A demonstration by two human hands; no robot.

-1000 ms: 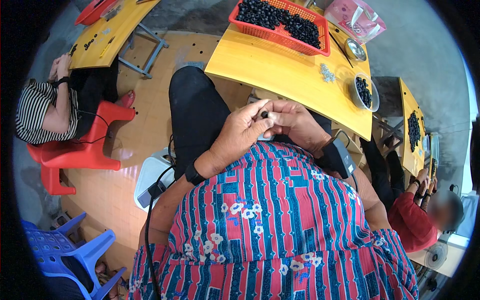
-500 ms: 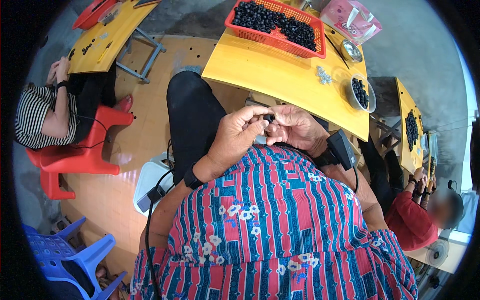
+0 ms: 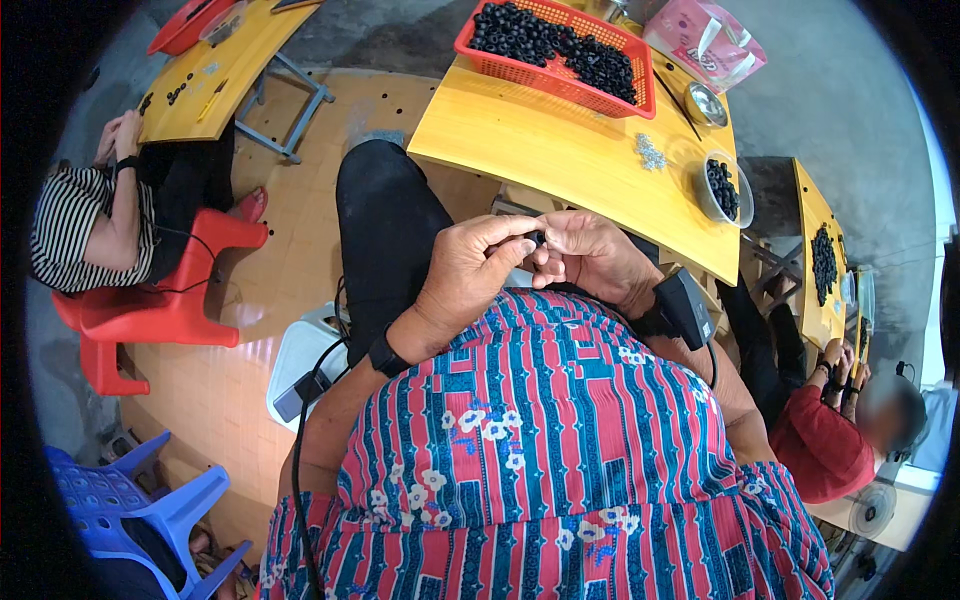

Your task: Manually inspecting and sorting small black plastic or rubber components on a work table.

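Close in front of my body, at the near edge of the yellow table, both hands meet around one small round black part. My left hand pinches it between thumb and forefinger. From the other side my right hand closes its fingertips on the same part. The fingers cover most of it, so its exact kind is hidden. On the table, a red plastic basket holds many similar black pieces. A clear round tub with more of them stands near the right edge, beside a small pile of silvery pieces.
A metal bowl, a dark thin stick and a pink bag sit toward the table's far right. Co-workers sit at tables left and right. A red stool, a blue chair and a white stool stand around me.
The fingers have shifted slightly around the black part, and less of it shows now. Both hands stay together in the same place.
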